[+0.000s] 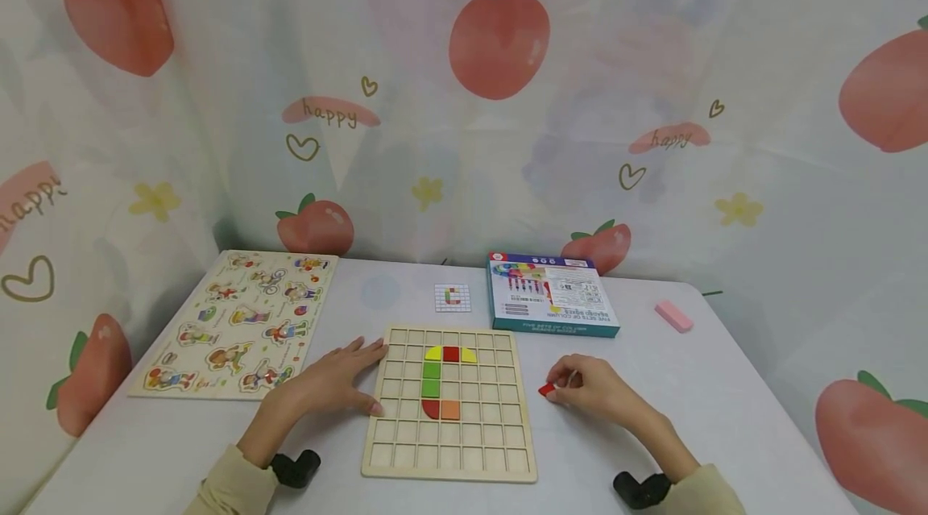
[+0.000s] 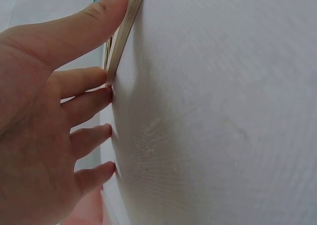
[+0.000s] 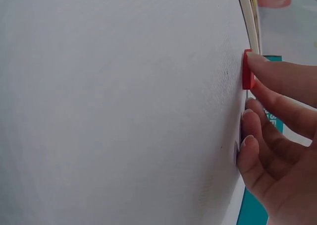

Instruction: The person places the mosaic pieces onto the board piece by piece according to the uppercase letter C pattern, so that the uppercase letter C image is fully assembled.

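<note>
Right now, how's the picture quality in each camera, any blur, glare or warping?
Head view: even, soft light, sharp on the grid board, with wide-angle bending at the edges. Left wrist view: the left hand is very close and soft, the table curves like a dome. Right wrist view: the same bulge, the red piece fairly sharp, the right hand slightly blurred. No glare anywhere.

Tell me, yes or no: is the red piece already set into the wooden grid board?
No, the red piece lies on the table beside the board, under the right hand's fingertips.
</note>
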A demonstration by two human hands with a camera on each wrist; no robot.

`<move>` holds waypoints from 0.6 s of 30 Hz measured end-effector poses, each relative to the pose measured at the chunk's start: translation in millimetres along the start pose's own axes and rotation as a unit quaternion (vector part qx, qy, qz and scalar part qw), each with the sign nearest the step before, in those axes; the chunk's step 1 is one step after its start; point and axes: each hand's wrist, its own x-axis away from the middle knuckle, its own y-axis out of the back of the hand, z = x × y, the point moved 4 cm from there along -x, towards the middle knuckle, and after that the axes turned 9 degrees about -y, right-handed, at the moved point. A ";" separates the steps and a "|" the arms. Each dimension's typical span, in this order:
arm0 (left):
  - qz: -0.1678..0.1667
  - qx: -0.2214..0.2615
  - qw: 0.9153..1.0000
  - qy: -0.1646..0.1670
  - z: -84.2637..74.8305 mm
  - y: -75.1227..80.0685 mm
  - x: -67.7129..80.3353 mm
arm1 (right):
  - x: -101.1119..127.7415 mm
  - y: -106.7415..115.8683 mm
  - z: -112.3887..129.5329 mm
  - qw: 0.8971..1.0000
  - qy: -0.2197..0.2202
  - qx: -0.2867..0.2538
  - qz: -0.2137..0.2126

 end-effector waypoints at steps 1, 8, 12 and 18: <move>-0.001 0.000 1.000 0.000 0.0 0.0 -0.1 | 0.3 -0.3 0.2 1.000 -0.003 0.000 0.000; -0.001 0.002 1.000 -0.002 -0.4 -0.3 0.2 | 0.3 -1.5 2.2 1.000 -0.010 -0.002 0.000; -0.001 0.005 1.000 -0.001 -1.1 0.0 1.0 | 0.1 -1.3 4.1 1.000 0.003 -0.003 0.005; -0.002 0.001 1.000 -0.002 -2.1 0.8 1.0 | 0.7 -0.4 7.1 0.999 0.040 -0.017 0.014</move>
